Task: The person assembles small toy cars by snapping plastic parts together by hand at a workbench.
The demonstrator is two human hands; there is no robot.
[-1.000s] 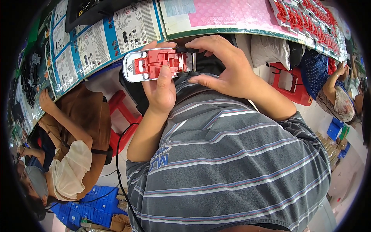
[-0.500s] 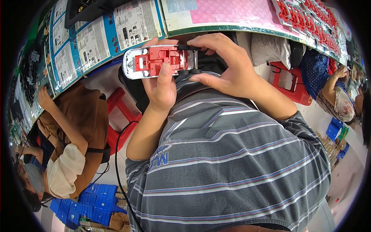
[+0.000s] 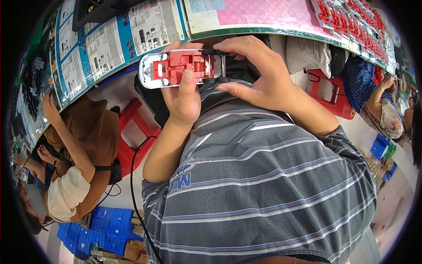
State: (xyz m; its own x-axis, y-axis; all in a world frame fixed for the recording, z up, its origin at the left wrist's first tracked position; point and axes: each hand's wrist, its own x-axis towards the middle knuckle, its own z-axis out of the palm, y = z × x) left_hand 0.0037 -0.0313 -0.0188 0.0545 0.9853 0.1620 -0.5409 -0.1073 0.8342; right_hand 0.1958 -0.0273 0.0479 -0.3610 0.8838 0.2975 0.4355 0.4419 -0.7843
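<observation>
My left hand (image 3: 184, 99) holds a toy vehicle (image 3: 176, 68) with its underside facing up, thumb pressed on the red chassis and fingers behind the white body. One pair of black wheels sits beside the chassis's right end. Just right of it is a wheel axle (image 3: 223, 66), a metal rod with a black wheel at each end. The index finger and thumb of my right hand (image 3: 268, 75) span this axle, pinching it at its wheels. Whether the rod is seated in the chassis I cannot tell.
Ahead runs a worktable (image 3: 246, 31) covered with printed sheets; a black tray (image 3: 99, 15) stands on it. Rows of red parts (image 3: 351, 26) lie at the far right. Co-workers sit on both sides, near red stools (image 3: 132, 132). Blue boxes (image 3: 103, 231) are stacked at lower left.
My hands and the toy vehicle stay almost in place, with the vehicle shifted very slightly. The co-worker at left has moved an arm and leaned a little.
</observation>
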